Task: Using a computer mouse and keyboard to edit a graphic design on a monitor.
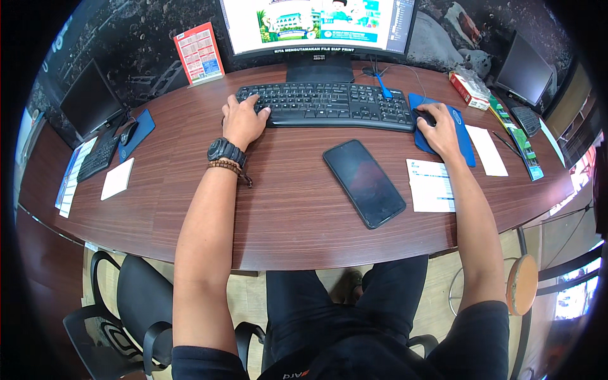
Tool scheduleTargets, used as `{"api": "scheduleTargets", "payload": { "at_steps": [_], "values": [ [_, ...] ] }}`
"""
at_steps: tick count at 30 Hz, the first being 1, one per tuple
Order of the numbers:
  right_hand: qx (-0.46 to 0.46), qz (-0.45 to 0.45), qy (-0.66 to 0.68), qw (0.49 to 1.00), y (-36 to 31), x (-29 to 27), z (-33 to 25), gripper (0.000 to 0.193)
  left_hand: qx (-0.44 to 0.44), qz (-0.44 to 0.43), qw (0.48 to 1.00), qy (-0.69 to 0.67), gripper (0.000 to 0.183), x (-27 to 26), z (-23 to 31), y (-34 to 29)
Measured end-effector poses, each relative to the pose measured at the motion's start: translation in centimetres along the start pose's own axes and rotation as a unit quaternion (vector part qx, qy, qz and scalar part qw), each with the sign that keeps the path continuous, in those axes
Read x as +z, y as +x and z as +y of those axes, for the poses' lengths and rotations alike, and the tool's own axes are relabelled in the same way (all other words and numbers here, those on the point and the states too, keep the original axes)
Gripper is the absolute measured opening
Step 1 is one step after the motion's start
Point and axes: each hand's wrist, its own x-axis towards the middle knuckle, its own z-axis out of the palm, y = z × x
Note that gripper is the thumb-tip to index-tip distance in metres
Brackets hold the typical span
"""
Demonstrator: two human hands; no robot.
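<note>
nearest the person, a dark phone (364, 183) lies face up, its long axis slanting from far left to near right, with a printed paper (432, 185) to its right. beyond the paper, the right hand (441, 132) cups a black mouse (424, 116) on a blue mouse pad (467, 152); the mouse's front points away from the person. the left hand (242, 120) rests loosely, clenching nothing, its fingers over the left end of a black keyboard (329, 104). the keyboard lies flat beyond the phone, long axis running left to right, far edge facing the monitor (316, 52) behind it
</note>
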Motion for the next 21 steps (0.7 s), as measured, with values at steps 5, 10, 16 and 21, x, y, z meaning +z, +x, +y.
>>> {"api": "scheduleTargets", "payload": {
  "at_steps": [5, 10, 16, 21],
  "values": [
    [0.008, 0.004, -0.005, 1.0, -0.09, -0.09, -0.39, 0.037, 0.003, 0.008, 1.0, 0.003, 0.051, 0.21, -0.27, 0.06],
    [0.007, 0.003, -0.003, 1.0, -0.13, -0.16, -0.29, 0.036, -0.002, -0.003, 1.0, 0.007, 0.05, 0.09, 0.04, -0.05],
    [0.008, 0.005, 0.004, 1.0, -0.12, -0.13, -0.47, 0.035, -0.008, -0.017, 1.0, 0.016, 0.05, 0.08, -0.04, 0.12],
    [-0.003, 0.009, 0.001, 1.0, -0.04, 0.02, -0.08, 0.035, -0.004, -0.009, 1.0, 0.015, 0.049, 0.11, -0.05, 0.02]
  ]
}}
